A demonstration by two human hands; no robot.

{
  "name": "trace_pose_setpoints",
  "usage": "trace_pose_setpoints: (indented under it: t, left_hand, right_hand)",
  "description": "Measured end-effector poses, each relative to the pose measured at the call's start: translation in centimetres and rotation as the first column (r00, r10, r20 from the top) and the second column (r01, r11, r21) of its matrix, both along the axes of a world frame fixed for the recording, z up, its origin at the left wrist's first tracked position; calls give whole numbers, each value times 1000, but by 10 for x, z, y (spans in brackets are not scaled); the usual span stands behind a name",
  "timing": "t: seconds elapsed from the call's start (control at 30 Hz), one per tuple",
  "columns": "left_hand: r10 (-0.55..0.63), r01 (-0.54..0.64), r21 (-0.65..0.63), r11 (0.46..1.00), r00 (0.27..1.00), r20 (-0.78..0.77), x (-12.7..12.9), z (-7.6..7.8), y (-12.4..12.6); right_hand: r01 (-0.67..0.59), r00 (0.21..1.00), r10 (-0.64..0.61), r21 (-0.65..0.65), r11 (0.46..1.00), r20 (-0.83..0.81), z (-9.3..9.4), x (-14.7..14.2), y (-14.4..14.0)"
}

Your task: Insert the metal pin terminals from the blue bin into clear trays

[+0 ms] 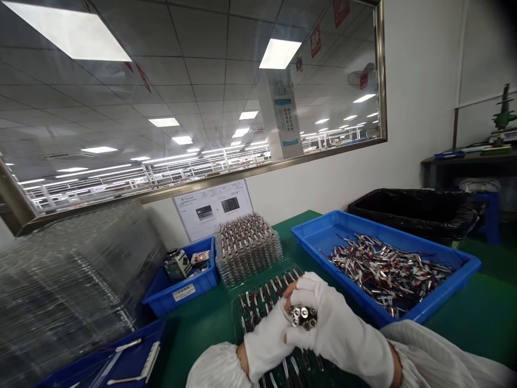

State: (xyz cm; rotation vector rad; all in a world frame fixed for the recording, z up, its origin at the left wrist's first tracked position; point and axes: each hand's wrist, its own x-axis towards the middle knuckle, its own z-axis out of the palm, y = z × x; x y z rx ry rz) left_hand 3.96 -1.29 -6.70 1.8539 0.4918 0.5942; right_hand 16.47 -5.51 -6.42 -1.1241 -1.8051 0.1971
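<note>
Both my hands wear white gloves and meet over a clear plastic tray (258, 302) holding rows of small metal parts with red and black wires. My right hand (335, 328) is closed around a bundle of small silver cylinders (304, 316), their round ends facing me. My left hand (269, 339) presses against the same bundle from the left, fingertips touching it. A large blue bin (323, 231) of loose wired metal parts (388, 269) lies just right of my hands.
A stack of filled clear trays (248, 245) stands behind my hands. A small blue bin (181, 293) with a jar sits to the left, another blue tray (121, 361) at the lower left. Tall piles of empty clear trays (68, 285) fill the left. A black-lined bin (420, 210) stands at the right.
</note>
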Motion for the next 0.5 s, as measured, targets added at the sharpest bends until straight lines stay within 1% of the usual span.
trace_pose_setpoints:
  t: [0.07,0.1,0.17,0.2,0.23,0.27,0.3,0.37,0.43,0.5]
  left_hand:
    - [-1,5,-128,992,1000,28,5,-2,1]
    - [3,6,-226,974,999,40,7,-2,1]
    - [47,-19,-437,899,997,55,12,-2,3]
    - [83,-45,-505,862,995,53,14,-1,4]
    - [124,-80,-546,834,991,43,16,0,6]
    - [159,-117,-563,818,987,25,16,0,8]
    - [191,-154,-558,815,982,8,17,0,9]
    - [245,-223,-503,835,969,-22,19,-3,12]
    - [301,-284,-419,862,953,-28,20,-7,15]
    - [352,-341,-341,876,935,-32,22,-11,17]
  right_hand:
    - [80,996,-82,-29,996,-47,1,3,-1]
    - [102,989,-108,-61,993,-103,1,5,-1]
    - [61,959,-101,-155,986,-266,-1,9,3]
    - [5,929,-79,-201,980,-362,-2,10,6]
    - [-68,893,-46,-236,969,-448,-4,12,9]
    - [-147,854,-6,-253,956,-520,-6,13,13]
    - [-217,816,35,-250,944,-577,-8,13,16]
    - [-316,748,99,-220,923,-656,-13,14,22]
    - [-363,697,114,-211,908,-708,-17,15,26]
    - [-360,654,65,-234,903,-754,-21,15,29]
